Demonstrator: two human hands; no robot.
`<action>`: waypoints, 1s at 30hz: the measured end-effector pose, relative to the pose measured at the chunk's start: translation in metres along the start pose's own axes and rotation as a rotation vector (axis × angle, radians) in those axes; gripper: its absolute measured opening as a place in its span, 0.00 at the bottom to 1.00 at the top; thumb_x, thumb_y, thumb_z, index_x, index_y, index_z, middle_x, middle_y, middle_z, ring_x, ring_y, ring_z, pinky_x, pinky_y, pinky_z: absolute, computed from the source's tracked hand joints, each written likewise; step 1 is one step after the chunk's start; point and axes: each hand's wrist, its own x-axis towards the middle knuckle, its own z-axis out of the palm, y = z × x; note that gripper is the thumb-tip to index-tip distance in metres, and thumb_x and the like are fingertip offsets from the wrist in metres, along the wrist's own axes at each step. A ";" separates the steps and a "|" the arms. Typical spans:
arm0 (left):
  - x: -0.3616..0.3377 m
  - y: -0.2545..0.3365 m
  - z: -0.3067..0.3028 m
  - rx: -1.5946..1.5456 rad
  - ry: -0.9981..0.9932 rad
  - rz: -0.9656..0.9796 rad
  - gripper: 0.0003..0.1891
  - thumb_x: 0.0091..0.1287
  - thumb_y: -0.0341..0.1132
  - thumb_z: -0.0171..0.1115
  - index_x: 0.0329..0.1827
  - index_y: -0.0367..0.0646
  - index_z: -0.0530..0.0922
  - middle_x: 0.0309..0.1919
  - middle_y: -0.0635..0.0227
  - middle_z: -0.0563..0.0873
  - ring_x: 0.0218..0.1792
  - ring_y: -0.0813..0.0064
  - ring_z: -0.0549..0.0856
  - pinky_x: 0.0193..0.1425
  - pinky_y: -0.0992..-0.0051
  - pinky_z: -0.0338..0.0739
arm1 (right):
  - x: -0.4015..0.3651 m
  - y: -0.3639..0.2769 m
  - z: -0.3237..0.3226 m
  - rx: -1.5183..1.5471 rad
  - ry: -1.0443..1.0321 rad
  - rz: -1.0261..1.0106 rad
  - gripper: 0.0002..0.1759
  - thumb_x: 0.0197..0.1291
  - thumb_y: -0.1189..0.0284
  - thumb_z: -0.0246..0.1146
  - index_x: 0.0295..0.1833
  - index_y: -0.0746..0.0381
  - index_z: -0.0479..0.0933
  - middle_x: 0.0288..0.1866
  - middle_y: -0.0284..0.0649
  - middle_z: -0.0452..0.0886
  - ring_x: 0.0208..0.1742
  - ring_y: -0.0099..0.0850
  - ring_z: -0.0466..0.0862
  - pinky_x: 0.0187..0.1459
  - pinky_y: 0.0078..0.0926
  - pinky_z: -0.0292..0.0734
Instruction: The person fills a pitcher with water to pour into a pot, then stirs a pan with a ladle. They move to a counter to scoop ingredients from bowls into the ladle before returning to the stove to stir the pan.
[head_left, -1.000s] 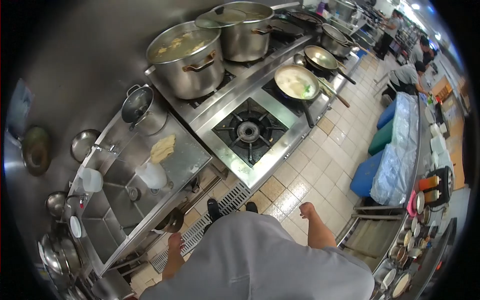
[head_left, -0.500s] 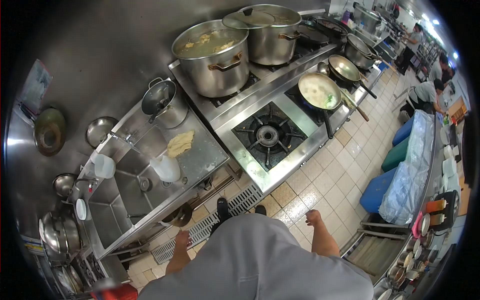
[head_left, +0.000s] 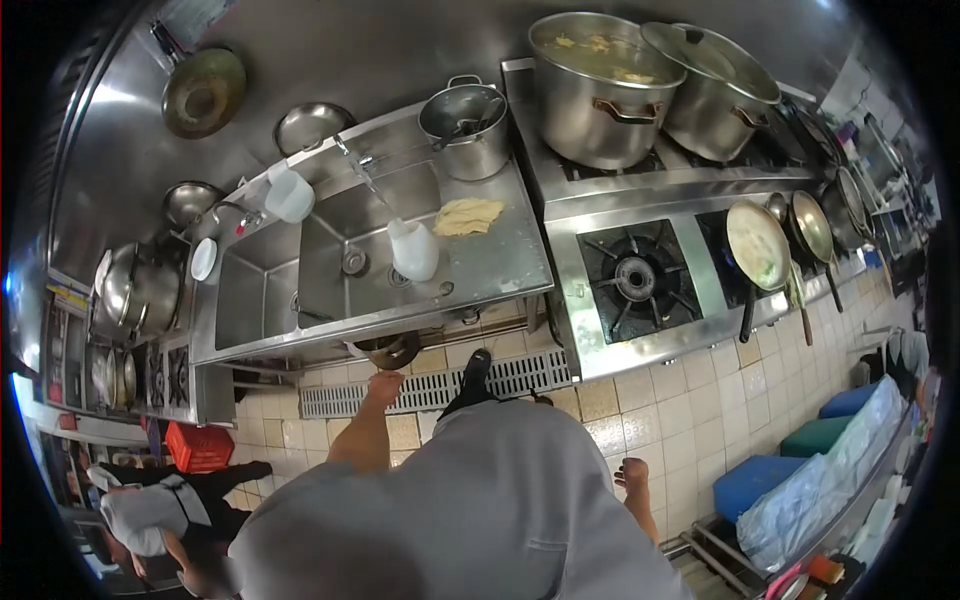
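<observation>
My left hand (head_left: 384, 387) hangs over the floor in front of the sink, its fingers loosely apart and nothing visible in them. Nearest to it is a dark metal pan (head_left: 390, 352) under the sink, with a gap I cannot judge between them. My right hand (head_left: 632, 474) hangs at my other side above the tiles, fingers curled in and holding nothing visible. Ahead, the double sink (head_left: 262, 290) contains a white plastic jug (head_left: 413, 252). A yellowish cloth (head_left: 468, 217) lies on the steel drainboard beside a deep pot (head_left: 466, 140) with utensils inside.
Two big stockpots (head_left: 610, 110) stand on the back burners. A frying pan (head_left: 757, 245) with pale food sits right of a bare burner (head_left: 637, 280). Blue bins (head_left: 755, 485) stand at right. A co-worker (head_left: 160, 515) and a red crate (head_left: 200, 447) are at left. A floor drain (head_left: 345, 402) runs below the sink.
My view has turned left, so the sink and stove sit farther right. A co-worker has come into view at lower left. My left hand has swung forward, closer to the sink.
</observation>
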 end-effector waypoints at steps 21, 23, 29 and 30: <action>-0.017 0.079 -0.011 -0.264 -0.355 0.109 0.16 0.73 0.45 0.60 0.52 0.42 0.78 0.26 0.64 0.86 0.24 0.74 0.85 0.28 0.72 0.81 | -0.008 -0.032 -0.002 -0.034 0.034 -0.032 0.14 0.64 0.69 0.56 0.51 0.63 0.76 0.38 0.44 0.79 0.33 0.42 0.85 0.31 0.41 0.83; -0.036 0.146 -0.025 -0.505 -0.389 0.164 0.18 0.73 0.46 0.62 0.55 0.42 0.77 0.31 0.63 0.87 0.28 0.74 0.86 0.35 0.72 0.83 | -0.010 -0.032 -0.004 -0.073 0.034 0.004 0.14 0.64 0.69 0.56 0.52 0.62 0.76 0.38 0.44 0.79 0.34 0.42 0.85 0.32 0.41 0.82; 0.055 0.212 -0.066 -0.706 -0.188 0.237 0.19 0.72 0.43 0.64 0.61 0.45 0.75 0.41 0.64 0.86 0.35 0.73 0.86 0.38 0.71 0.83 | -0.021 -0.037 0.007 0.032 0.098 0.003 0.14 0.66 0.69 0.55 0.53 0.61 0.76 0.39 0.43 0.79 0.32 0.39 0.84 0.31 0.40 0.81; 0.076 0.215 -0.071 -0.695 -0.143 0.216 0.19 0.71 0.41 0.64 0.61 0.45 0.76 0.42 0.64 0.86 0.34 0.73 0.86 0.37 0.71 0.82 | -0.025 -0.038 0.012 0.069 0.112 0.000 0.13 0.66 0.69 0.55 0.53 0.61 0.76 0.39 0.42 0.79 0.32 0.39 0.83 0.31 0.40 0.81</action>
